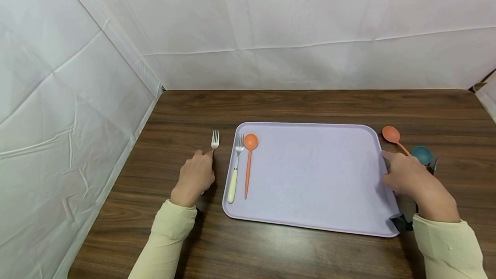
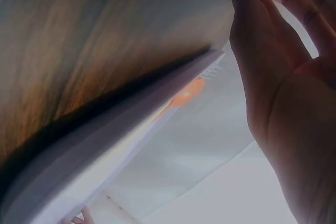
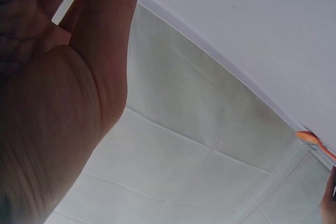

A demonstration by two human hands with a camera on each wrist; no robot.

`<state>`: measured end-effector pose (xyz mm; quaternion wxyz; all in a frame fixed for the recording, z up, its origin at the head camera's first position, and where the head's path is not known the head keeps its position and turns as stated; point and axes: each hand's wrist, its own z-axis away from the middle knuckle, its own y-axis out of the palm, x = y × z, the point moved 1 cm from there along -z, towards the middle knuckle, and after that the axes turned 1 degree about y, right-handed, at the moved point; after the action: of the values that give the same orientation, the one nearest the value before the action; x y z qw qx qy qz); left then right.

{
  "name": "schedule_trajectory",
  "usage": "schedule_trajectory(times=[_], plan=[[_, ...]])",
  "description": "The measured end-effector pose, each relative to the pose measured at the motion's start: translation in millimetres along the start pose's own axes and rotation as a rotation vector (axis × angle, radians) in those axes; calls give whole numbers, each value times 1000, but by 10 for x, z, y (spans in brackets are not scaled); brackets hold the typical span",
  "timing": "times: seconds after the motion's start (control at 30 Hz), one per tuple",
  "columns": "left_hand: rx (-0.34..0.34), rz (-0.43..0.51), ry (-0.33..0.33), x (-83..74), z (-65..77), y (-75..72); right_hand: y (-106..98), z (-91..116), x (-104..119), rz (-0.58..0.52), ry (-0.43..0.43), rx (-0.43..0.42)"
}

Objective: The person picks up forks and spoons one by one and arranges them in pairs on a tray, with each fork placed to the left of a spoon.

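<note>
Left of the lilac tray [image 1: 310, 171], my left hand [image 1: 195, 175] pinches a fork [image 1: 215, 139], its tines pointing to the back. Most of that fork's handle is hidden by the hand. On the tray's left side lie another fork [image 1: 232, 184] with a pale yellow handle and an orange spoon [image 1: 250, 142], side by side. At the tray's right rim is my right hand [image 1: 412, 180], thumb and fingers by the edge. Its fingertips are cut off in the right wrist view, so whether it grips the rim is unclear.
Beyond my right hand lie a second orange spoon [image 1: 391, 134], a teal spoon [image 1: 422, 155] and a partly hidden metal utensil [image 1: 435, 165]. The dark wooden table [image 1: 290, 251] is bounded by white sheeting [image 1: 294, 68] at the back and left.
</note>
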<state>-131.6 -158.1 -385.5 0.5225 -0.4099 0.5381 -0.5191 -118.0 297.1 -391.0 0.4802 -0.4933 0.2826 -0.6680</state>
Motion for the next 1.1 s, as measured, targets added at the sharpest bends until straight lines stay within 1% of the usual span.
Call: schedule_trajectory(times=[0.3,0.43,0.57,0.8,1.1], plan=[[-42,12,25,-3,11,16,1,-5,3,-4,-1,-8],[-69,28,35,-15,15,13,1,-12,-2,-7,7,-2],[-81,41,38,-28,11,12,1,-14,-1,-13,15,5],[-80,59,34,-56,-16,1,-3,-12,5,-12,12,-1],[-79,70,37,-114,-2,-44,-2,-7,6,-13,8,-3]])
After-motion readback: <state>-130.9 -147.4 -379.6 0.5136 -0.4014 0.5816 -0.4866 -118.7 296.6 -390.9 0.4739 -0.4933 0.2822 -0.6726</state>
